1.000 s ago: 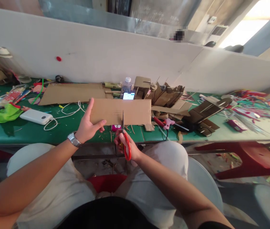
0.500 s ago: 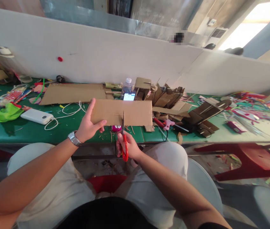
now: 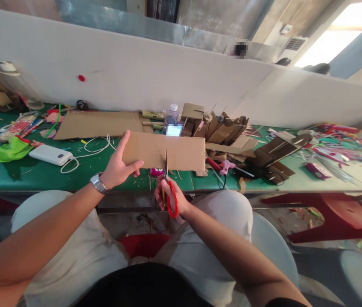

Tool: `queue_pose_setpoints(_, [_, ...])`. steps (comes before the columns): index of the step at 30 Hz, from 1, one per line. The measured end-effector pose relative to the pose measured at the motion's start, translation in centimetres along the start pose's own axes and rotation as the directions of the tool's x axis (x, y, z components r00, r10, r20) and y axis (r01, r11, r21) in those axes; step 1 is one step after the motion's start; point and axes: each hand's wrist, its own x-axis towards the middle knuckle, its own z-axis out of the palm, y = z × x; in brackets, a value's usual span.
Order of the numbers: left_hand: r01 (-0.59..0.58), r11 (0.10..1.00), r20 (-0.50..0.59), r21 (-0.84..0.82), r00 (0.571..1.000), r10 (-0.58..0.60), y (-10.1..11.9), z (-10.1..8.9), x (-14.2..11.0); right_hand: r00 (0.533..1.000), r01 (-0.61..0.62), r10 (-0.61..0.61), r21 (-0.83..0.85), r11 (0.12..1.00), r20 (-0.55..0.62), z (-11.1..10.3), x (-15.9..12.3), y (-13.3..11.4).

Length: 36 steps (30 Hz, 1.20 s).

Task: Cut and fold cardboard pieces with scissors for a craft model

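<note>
My left hand [image 3: 121,164] grips the left end of a flat rectangular piece of cardboard [image 3: 184,151], the thumb lying across its front face. The piece is held up over the near edge of the table. Below its middle, my right hand [image 3: 171,196] holds red-handled scissors [image 3: 173,200], their blades pointing away from me. One blade lies over the front of the cardboard, reaching in from the lower edge; the other blade is hidden behind it.
Behind the cardboard stand a clear bottle [image 3: 172,113] and a lit phone [image 3: 174,130]. Cardboard constructions [image 3: 226,128] and a pink glue gun [image 3: 226,166] lie to the right. At left are a white power bank [image 3: 50,154] with a cable and a larger cardboard sheet [image 3: 100,123].
The scissors' handles have turned and spread slightly, with the red loop shifting right. My left hand and the cardboard stay nearly still.
</note>
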Motion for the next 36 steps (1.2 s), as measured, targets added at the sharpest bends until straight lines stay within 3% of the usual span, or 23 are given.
queue_pose_setpoints(14, [0.041, 0.999, 0.008, -0.017, 0.999, -0.041, -0.1, -0.2, 0.0, 0.999, -0.032, 0.03, -0.064, 0.997, -0.033, 0.5, 0.0, 0.0])
queue_pose_setpoints(36, [-0.005, 1.0, 0.071, 0.007, 0.997, 0.004, 0.1, -0.1, -0.2, 0.997, -0.072, 0.072, -0.034, 0.997, -0.002, 0.4, -0.1, -0.7])
